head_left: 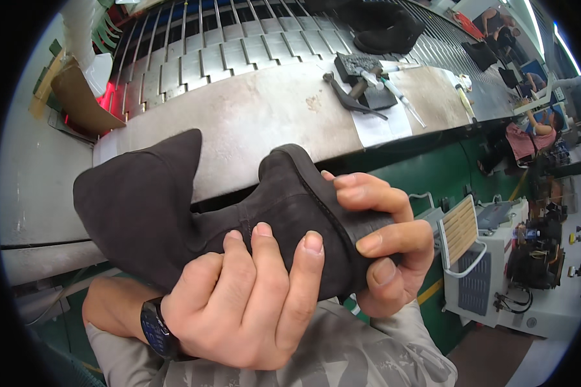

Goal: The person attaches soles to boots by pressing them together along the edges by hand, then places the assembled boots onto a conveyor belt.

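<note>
A dark suede-like ankle boot (281,213) is held on its side above my lap, close to the bench edge. Its shaft flares out toward the left, and its thick dark sole faces up and to the right. My left hand (245,297), with a black watch on the wrist, is closed on the upper; its fingertips press on the side and its thumb is hidden. My right hand (390,242) grips the sole and the toe end, fingers curled over the sole edge and thumb beneath them.
Beyond the metal bench top (239,119) runs a slatted conveyor (206,51) carrying dark footwear (387,32). A hammer (352,100), a dark block and pen-like tools (403,100) lie on white paper (384,126). Cardboard (81,97) stands at left; a machine (474,277) and seated people are at right.
</note>
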Motion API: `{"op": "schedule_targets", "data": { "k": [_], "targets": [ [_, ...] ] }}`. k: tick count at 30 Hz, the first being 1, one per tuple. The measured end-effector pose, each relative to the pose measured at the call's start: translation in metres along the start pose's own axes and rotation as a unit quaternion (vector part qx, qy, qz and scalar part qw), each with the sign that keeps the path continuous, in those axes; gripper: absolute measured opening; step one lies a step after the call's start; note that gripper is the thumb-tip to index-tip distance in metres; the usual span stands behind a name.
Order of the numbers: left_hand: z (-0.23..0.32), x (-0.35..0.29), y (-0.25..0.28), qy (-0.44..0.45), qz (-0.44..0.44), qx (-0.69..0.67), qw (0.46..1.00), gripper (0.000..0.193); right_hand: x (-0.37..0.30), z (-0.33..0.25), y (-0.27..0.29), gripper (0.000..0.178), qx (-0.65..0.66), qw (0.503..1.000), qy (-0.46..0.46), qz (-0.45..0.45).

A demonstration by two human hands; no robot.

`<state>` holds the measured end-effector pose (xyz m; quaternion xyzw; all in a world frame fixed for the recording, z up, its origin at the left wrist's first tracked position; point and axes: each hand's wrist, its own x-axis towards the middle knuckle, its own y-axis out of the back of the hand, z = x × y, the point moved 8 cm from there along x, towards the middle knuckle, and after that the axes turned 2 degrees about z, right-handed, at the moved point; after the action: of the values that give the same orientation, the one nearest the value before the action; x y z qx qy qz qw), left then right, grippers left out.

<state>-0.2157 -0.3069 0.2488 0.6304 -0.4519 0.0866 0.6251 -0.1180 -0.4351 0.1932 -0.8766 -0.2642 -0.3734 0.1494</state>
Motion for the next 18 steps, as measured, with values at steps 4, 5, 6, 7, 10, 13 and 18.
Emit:
{"op": "schedule_targets", "data": {
  "k": [4,5,6,7,10,13,18],
  "targets": [
    [0.016,-0.004,-0.002,-0.032,0.018,0.044,0.998,0.026,-0.008,-0.007,0.003,0.02,-0.001,0.999,0.016,0.048],
    [0.019,-0.004,-0.003,-0.039,0.019,0.055,0.998,0.025,-0.01,-0.009,0.006,0.02,-0.005,0.999,0.012,0.046],
    [0.019,-0.004,-0.003,-0.037,0.021,0.051,0.998,0.025,-0.011,-0.011,0.007,0.02,-0.022,0.999,0.011,0.042],
    [0.021,-0.003,-0.003,-0.048,0.022,0.054,0.997,0.025,-0.012,-0.012,0.007,0.019,-0.039,0.998,0.009,0.038],
    [0.025,-0.001,-0.005,-0.048,0.033,0.058,0.997,0.025,-0.01,-0.013,0.007,0.019,-0.043,0.998,0.005,0.048],
    [0.025,-0.003,-0.005,-0.036,0.037,0.061,0.997,0.024,-0.008,-0.015,0.006,0.018,-0.058,0.997,-0.005,0.046],
    [0.024,-0.005,-0.005,-0.051,0.057,0.061,0.995,0.023,0.007,-0.021,0.007,0.02,-0.09,0.996,-0.02,-0.017]
  ]
}}
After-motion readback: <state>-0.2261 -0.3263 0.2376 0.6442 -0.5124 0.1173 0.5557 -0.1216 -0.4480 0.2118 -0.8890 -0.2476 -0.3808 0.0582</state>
